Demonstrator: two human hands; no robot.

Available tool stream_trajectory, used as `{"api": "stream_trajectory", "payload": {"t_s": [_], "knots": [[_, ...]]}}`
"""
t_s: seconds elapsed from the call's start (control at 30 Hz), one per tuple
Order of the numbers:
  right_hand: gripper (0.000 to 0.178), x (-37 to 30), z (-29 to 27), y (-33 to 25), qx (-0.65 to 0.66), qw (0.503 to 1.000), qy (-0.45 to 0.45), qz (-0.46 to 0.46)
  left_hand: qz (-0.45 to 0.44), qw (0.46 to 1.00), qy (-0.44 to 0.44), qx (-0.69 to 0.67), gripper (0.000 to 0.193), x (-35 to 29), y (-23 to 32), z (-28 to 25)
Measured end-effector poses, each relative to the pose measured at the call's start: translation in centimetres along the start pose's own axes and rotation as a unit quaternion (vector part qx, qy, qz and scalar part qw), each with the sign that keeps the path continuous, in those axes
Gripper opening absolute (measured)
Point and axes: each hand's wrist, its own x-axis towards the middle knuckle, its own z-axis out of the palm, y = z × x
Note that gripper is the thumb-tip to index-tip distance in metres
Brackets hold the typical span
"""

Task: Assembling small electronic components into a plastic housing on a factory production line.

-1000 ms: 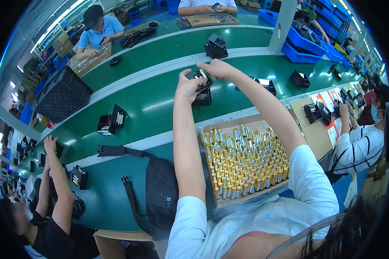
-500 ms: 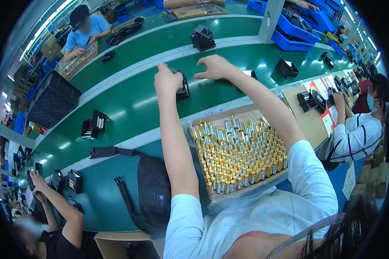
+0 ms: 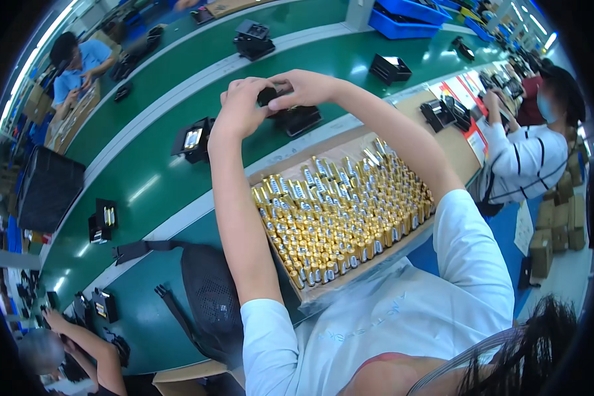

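Both my arms reach out over the green conveyor belt (image 3: 152, 178). My left hand (image 3: 241, 109) and my right hand (image 3: 303, 87) meet on a small black device (image 3: 294, 117) and grip it from both sides, just above the belt. Below my arms, a cardboard tray (image 3: 290, 165) packed with several upright gold batteries (image 3: 340, 211) rests on the near table edge. The device's details are mostly hidden by my fingers.
More black devices (image 3: 193, 140) ride the belt, another (image 3: 389, 68) farther right and one (image 3: 252, 36) on the far belt. A black bag (image 3: 208, 297) lies at my left. Blue bins (image 3: 409, 16) stand at the back. Other people work at the right (image 3: 528, 152), far left (image 3: 79, 63) and lower left (image 3: 66, 350).
My hands have come together on the black device and drawn it nearer to me. The view has shifted, so the belt and tray appear larger and closer.
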Motion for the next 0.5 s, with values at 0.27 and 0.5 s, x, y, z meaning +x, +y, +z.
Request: {"api": "stream_trajectory", "payload": {"t_s": [0.27,0.5], "knots": [[0.030,-13.5,-3.5,-1.0,-0.254,0.955,0.097,0.119,-0.139,0.985,-0.021,-0.103,0.028,0.3,1.3,-1.3],[0.037,-18.9,-2.1,1.5,-0.309,0.910,-0.004,0.277,-0.194,0.968,0.012,-0.157,0.029,0.4,0.3,-0.7]]}}
